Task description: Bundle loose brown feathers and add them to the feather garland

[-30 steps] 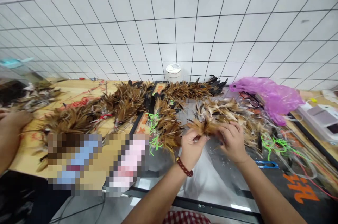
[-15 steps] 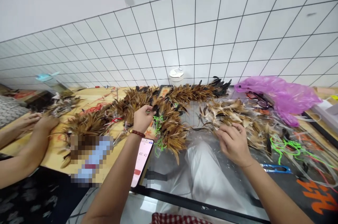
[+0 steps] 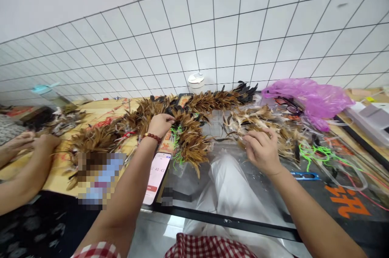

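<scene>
My left hand (image 3: 160, 124), with a bead bracelet at the wrist, reaches forward and its fingers are curled onto the long row of brown feather bundles (image 3: 194, 140) tied with green cord. My right hand (image 3: 261, 151) rests on the glass tabletop (image 3: 243, 193), fingers bent and pinching at the loose pile of pale brown feathers (image 3: 264, 124). What the right fingers hold is too small to make out.
A phone (image 3: 154, 177) lies by my left forearm. Blue scissors (image 3: 304, 175) and green cords (image 3: 322, 154) lie to the right, a purple plastic bag (image 3: 306, 98) and glasses (image 3: 287, 106) behind. A white cup (image 3: 196, 82) stands by the tiled wall. Another person's hands (image 3: 27, 144) work at the left.
My left hand left the feather bunch held near my right hand and reached left and forward onto the feather row. The right hand stayed by the loose pile.
</scene>
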